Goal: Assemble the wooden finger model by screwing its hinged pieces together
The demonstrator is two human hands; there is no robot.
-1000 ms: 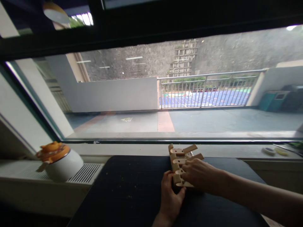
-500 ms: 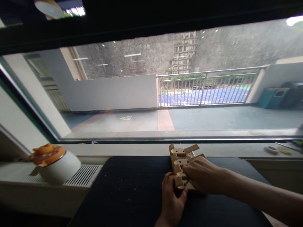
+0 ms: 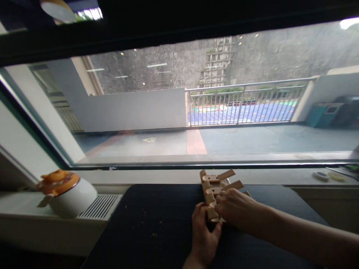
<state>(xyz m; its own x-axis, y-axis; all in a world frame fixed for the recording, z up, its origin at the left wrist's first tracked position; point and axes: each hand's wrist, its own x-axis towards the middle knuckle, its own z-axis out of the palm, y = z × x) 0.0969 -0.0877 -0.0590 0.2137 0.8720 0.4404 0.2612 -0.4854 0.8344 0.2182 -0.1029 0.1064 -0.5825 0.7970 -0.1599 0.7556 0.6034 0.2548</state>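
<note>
A pale wooden assembly lies on the dark table, its far end toward the window. It has a row of rounded blocks along its left side, flat pieces with dark holes, and several slats angled up to the right. My left hand grips its near left corner, fingers along the left side and thumb at the near edge. Above the near part, my right hand is closed with fingertips pressed down among the pieces. What those fingers hold, if anything, is hidden, and the hand covers part of the assembly.
The dark table carries small pale crumbs left of my hands. A white pot with an orange lid stands on the vented ledge at left. Rolls of tape lie on the sill at right. A window pane fronts the table.
My right hand has shifted slightly up and left over the assembly, showing more of a middle slat. A thin dark item seen under its fingers is now hidden. My left hand stays put.
</note>
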